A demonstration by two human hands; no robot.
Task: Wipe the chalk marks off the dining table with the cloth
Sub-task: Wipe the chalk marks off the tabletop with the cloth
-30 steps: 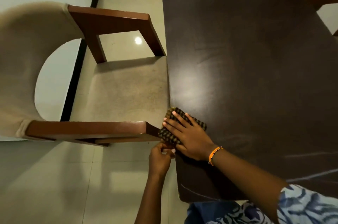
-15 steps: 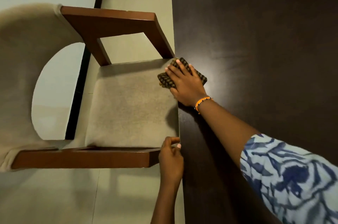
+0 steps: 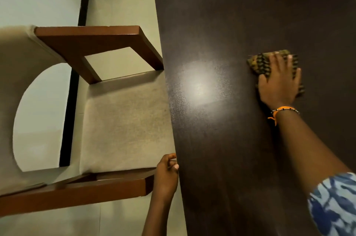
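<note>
Pale tiled floor (image 3: 123, 4) surrounds a dark brown wooden dining table (image 3: 240, 139), where a person's right hand (image 3: 278, 85) presses a folded brown-and-black patterned cloth (image 3: 259, 62) flat with straight, spread fingers, well in from the left edge; the left hand (image 3: 166, 176), fingers curled, touches the table's near-left edge beside a beige upholstered wooden armchair (image 3: 123, 120)

— What stands on the left?
— A beige upholstered chair with reddish-brown wooden armrests (image 3: 107, 120), on a pale glossy tiled floor (image 3: 123, 8).
— And behind it?
— A pale wall with a black skirting strip (image 3: 74, 89).
</note>
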